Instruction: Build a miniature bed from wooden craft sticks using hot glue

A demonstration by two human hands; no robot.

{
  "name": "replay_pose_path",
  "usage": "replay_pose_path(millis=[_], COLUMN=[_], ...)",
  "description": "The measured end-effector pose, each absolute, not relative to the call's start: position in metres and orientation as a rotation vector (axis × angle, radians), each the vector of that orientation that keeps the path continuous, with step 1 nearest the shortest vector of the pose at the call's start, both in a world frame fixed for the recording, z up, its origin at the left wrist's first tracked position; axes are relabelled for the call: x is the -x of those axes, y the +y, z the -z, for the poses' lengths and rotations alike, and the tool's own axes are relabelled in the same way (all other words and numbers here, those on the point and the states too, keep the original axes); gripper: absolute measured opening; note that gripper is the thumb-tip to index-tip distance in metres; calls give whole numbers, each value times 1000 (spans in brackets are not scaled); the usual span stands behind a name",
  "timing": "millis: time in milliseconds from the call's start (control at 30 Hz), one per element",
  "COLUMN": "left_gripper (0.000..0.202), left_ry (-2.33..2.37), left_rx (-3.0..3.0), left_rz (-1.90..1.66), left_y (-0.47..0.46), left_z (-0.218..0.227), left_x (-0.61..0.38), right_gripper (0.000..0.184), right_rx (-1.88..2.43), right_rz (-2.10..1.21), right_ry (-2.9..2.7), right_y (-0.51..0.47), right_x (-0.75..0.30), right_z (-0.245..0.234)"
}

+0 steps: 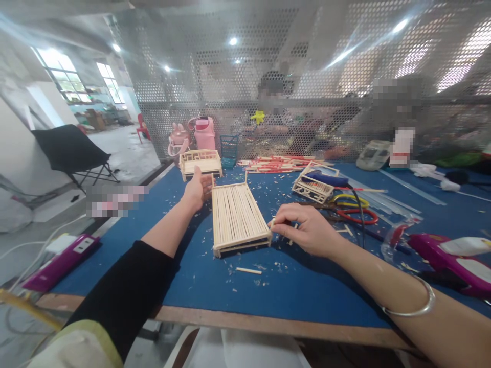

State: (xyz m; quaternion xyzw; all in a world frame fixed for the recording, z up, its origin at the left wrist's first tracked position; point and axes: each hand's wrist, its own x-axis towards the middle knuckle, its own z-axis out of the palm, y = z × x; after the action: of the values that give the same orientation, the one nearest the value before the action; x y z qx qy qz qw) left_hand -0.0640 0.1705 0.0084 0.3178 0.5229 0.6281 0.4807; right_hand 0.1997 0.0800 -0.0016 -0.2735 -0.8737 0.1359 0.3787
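A miniature bed frame [237, 212] made of pale wooden sticks lies in the middle of the blue tabletop, with two short posts standing at its far corners. My left hand [196, 193] is open, its fingers stretched out beside the far left post; whether they touch it I cannot tell. At the near right corner of the frame, my right hand [303, 227] pinches a short wooden stick [273, 222], mostly hidden by the fingertips. A loose stick [249, 270] lies in front of the frame. Behind my left hand stands a small stick-built bench [201, 163].
Red-tipped sticks [276, 163] lie at the back. To the right are another small stick frame [312, 189], scissors with red handles [358, 215], clear strips and a purple glue gun [441, 258]. A purple power strip [61, 263] sits left. People work behind the perforated screen [230, 76].
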Motion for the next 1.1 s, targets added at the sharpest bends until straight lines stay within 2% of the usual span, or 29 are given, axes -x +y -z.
replay_pose_path(millis=[333,1100], left_gripper=[66,65], left_ry=[1284,1288], left_rx=[-780,-791], left_rz=[-1514,-1514], left_y=[168,168], left_z=[-6,-5], left_x=[62,62], right_gripper=[21,21], right_rx=[711,706], right_rz=[-345,-344], right_ry=[-2246,-2237], right_y=[80,79], right_x=[-199,-199], right_z=[2,2])
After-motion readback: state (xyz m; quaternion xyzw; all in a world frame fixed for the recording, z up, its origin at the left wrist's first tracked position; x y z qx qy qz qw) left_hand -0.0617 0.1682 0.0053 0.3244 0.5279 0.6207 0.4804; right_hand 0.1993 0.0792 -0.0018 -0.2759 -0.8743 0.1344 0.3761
